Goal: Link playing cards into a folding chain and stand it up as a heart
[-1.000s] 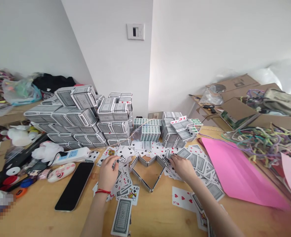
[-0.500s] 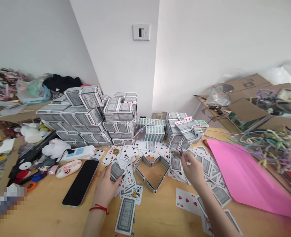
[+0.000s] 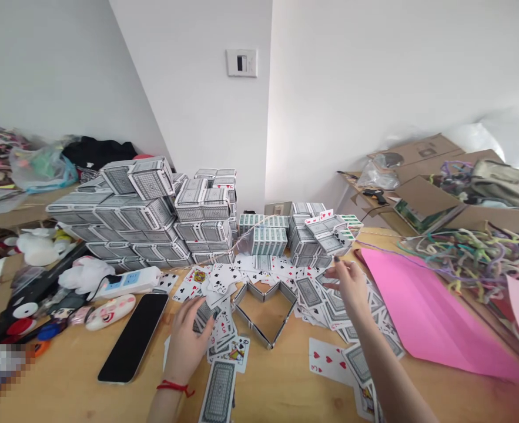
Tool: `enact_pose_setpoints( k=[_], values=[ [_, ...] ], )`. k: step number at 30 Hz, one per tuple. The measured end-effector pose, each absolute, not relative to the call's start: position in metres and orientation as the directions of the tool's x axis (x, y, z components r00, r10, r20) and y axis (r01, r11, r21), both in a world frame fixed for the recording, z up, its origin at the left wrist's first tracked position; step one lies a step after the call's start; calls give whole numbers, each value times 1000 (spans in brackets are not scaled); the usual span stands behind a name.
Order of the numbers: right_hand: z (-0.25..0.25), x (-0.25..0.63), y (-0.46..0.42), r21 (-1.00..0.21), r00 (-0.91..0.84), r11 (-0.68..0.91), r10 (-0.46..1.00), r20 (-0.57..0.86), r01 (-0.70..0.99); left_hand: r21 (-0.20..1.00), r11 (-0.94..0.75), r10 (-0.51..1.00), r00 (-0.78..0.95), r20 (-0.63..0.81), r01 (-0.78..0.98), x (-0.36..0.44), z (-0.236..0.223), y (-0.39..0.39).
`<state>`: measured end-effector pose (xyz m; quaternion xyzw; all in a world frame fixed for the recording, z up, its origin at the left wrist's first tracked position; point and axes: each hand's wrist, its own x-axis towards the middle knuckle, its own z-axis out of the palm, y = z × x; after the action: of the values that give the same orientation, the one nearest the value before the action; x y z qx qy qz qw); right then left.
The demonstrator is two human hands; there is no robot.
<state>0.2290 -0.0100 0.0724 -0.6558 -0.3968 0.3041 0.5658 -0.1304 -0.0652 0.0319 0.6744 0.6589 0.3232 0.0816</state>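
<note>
My left hand (image 3: 188,341), with a red string bracelet at the wrist, rests over the left pile of playing cards (image 3: 227,325). Its thumb and fingers are spread around a face-down playing card (image 3: 201,316). On the right, my right hand (image 3: 351,288) hovers over another spread of cards (image 3: 307,292), fingers apart, with nothing visible between them. Between the hands stands a heart-shaped outline (image 3: 251,332) made of folded cards on edge. A three of hearts (image 3: 327,359) lies face up near my right forearm, and a face-down card (image 3: 217,390) lies nearer the front.
Stacked blocks of folded cards (image 3: 140,217) rise behind on the left; green-backed blocks (image 3: 269,238) stand at the back centre. A black phone (image 3: 133,338) and a power strip (image 3: 129,283) lie left. Pink paper (image 3: 431,317) and tangled fuzzy stems (image 3: 457,258) are at right.
My right hand has lifted off the face-down card it was touching and shifted right, its fingers opening. My left hand stays on its pile. The whole view has shifted slightly.
</note>
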Motion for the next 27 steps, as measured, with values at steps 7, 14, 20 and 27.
enact_pose_setpoints(
  k=[7,14,20,27],
  values=[
    [83,247,36,-974,414,-96,893,-175,-204,586,-116,943,-97,320,802,-131,41,-67],
    [94,242,25,-989,422,33,906,-29,-141,800,-70,954,-196,229,596,-129,54,-68],
    [125,214,-4,-995,197,71,979,58,-63,996,19,996,-87,-12,83,-102,86,-61],
    [132,161,-29,-991,-346,-92,937,-54,-94,990,-130,949,284,139,-52,-48,108,-53]
  ],
)
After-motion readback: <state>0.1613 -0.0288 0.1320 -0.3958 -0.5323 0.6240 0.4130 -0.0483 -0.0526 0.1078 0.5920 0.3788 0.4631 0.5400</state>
